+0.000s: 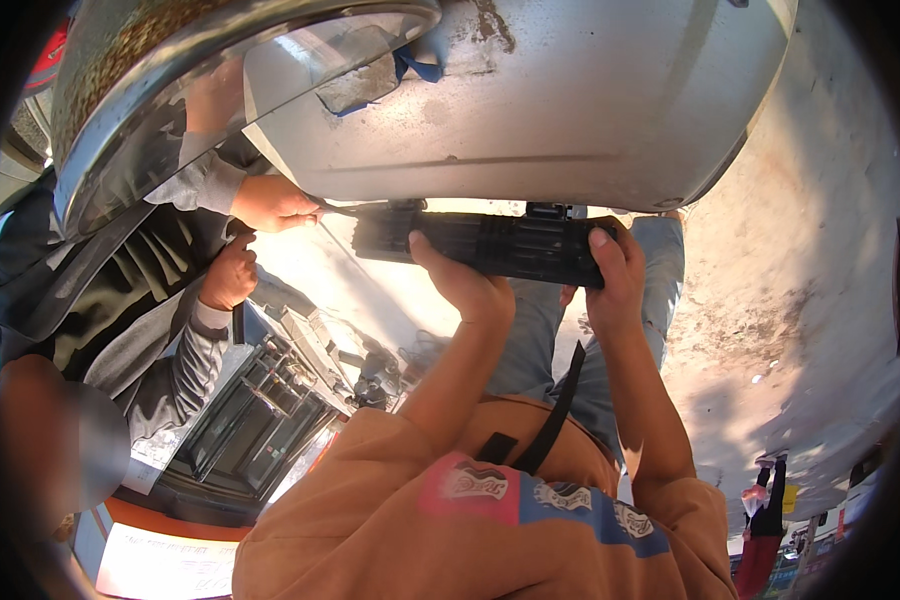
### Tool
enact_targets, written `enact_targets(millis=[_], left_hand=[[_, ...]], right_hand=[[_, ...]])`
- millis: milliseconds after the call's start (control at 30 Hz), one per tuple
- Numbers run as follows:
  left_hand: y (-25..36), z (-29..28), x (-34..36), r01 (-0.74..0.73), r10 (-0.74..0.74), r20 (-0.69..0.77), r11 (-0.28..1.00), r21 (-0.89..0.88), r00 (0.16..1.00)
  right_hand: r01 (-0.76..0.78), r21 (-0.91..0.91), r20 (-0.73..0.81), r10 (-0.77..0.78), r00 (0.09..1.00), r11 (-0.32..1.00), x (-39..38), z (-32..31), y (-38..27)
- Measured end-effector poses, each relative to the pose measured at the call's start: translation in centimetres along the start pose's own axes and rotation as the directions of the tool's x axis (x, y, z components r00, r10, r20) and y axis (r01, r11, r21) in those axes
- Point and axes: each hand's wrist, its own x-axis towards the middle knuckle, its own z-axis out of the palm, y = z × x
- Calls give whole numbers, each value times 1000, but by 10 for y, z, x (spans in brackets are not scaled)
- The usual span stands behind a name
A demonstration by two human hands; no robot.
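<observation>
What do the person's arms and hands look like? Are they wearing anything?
Both hands, the left hand and the right hand, are bare, with no gloves, rings or watch showing. The forearms are bare too. Orange sleeves start near the elbows, with a pink and blue printed band across the orange top.

One head-worn fisheye view only (nothing overlaps it), looking down and forward from the person's head, close to the work: the forearms rise from the lower edge to the left hand [462,283] and right hand [615,272] near mid-frame. The grey car body [590,110] fills the top, bending toward the rim; a co-worker's sleeve [185,185] enters from the left
</observation>
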Motion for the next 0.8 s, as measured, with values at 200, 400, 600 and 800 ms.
enact_targets(millis=[200, 400, 600, 800], left_hand=[[0, -8, 0, 40, -41, 97, 999, 14, 994], [-1, -7, 5, 35, -36, 55, 999, 16, 998], [4, -12, 0, 64, -66, 34, 997, 52, 997], [6, -14, 4, 74, -75, 16, 996, 56, 997]], right_hand=[[11, -16, -23, -12, 1000, 1000, -3, -1, -2], [19, -35, -6, -20, 1000, 999, 0, -1, 0], [55, -42, -19, -55, 998, 998, -3, 5, 6], [59, -108, -19, -61, 998, 992, -3, 6, 12]])
